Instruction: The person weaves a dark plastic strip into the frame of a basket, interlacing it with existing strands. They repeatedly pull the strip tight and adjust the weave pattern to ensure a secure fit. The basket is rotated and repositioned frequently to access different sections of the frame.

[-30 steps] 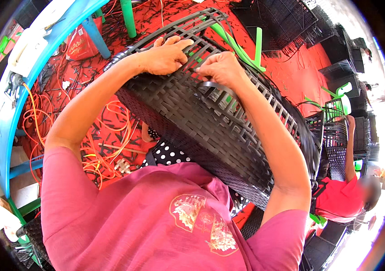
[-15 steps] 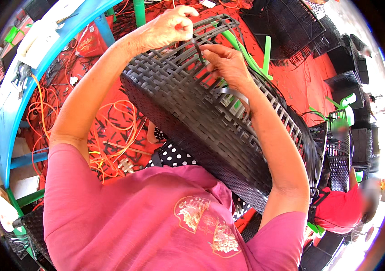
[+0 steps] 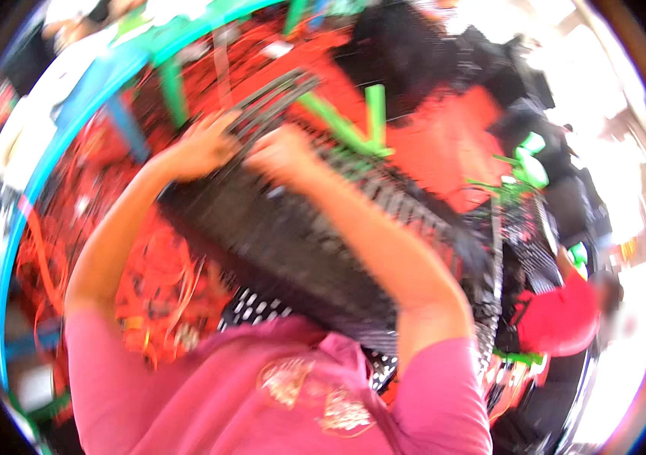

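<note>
Both hands work the far edge of a black woven panel (image 3: pixel 300 250). Left hand (image 3: pixel 205 148) grips its rim strands. Right hand (image 3: pixel 285 155) rests on the weave just beside; blur hides its grip.

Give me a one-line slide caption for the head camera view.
Blurred view: both hands, left hand and right hand, at the far edge of a black woven panel over a red floor.

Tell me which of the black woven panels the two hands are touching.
The large black woven panel across the lap, under the left hand and right hand; other black panels sit farther right, untouched.
</note>
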### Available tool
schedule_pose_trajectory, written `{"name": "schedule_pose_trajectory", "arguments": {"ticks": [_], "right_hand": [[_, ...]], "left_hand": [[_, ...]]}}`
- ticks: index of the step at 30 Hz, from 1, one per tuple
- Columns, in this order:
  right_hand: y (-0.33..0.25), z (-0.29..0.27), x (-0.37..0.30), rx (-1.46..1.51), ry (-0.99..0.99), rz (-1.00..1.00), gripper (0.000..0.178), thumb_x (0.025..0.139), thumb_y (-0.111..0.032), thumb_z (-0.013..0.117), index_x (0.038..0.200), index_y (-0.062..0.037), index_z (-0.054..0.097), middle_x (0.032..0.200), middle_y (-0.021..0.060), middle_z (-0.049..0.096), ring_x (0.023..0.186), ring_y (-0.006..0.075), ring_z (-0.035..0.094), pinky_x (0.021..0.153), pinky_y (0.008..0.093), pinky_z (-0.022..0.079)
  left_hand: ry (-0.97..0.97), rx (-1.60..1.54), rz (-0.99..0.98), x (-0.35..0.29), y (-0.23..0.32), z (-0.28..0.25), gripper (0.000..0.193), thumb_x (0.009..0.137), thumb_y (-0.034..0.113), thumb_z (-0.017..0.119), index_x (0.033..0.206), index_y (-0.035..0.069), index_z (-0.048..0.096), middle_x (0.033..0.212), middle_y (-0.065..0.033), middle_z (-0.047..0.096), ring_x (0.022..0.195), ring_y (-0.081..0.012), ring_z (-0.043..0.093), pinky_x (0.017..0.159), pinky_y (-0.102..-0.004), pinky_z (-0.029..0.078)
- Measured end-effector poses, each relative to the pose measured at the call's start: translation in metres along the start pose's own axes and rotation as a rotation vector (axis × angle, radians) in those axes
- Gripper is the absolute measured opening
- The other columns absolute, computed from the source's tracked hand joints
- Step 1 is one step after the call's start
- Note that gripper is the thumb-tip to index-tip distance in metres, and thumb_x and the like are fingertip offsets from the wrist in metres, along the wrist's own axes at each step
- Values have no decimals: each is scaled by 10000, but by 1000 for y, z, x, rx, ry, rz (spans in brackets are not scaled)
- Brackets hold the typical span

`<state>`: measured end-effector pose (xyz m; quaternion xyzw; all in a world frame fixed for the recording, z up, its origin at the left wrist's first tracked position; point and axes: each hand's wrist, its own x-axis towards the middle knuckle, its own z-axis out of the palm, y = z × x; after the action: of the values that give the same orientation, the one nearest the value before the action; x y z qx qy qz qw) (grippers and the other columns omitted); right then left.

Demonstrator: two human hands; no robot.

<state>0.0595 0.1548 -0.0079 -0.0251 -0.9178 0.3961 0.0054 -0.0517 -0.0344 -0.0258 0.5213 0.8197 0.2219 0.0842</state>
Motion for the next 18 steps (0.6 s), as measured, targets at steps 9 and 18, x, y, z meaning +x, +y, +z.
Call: {"name": "schedule_pose_trajectory", "arguments": {"ticks": [9,18], "right_hand": [[-10,27,10,214,140,127,151,692,-139,723,791,-26,725,686,108,684,619,182,657,615,334,518],[-18,15,9,670,-5,43,189,874,-196,664,995,-55,696,742,14,643,636,93,602,500,279,481]], "left_hand": [[11,-323,-92,-4,-14,-5,92,772,74,633,844,17,633,1448,-109,354,1375,-306,278,1097,-397,265],[312,-231,180,-11,31,-38,57,792,12,530,765,22,480,1418,-155,358,1289,-289,375,1084,-397,284]]}}
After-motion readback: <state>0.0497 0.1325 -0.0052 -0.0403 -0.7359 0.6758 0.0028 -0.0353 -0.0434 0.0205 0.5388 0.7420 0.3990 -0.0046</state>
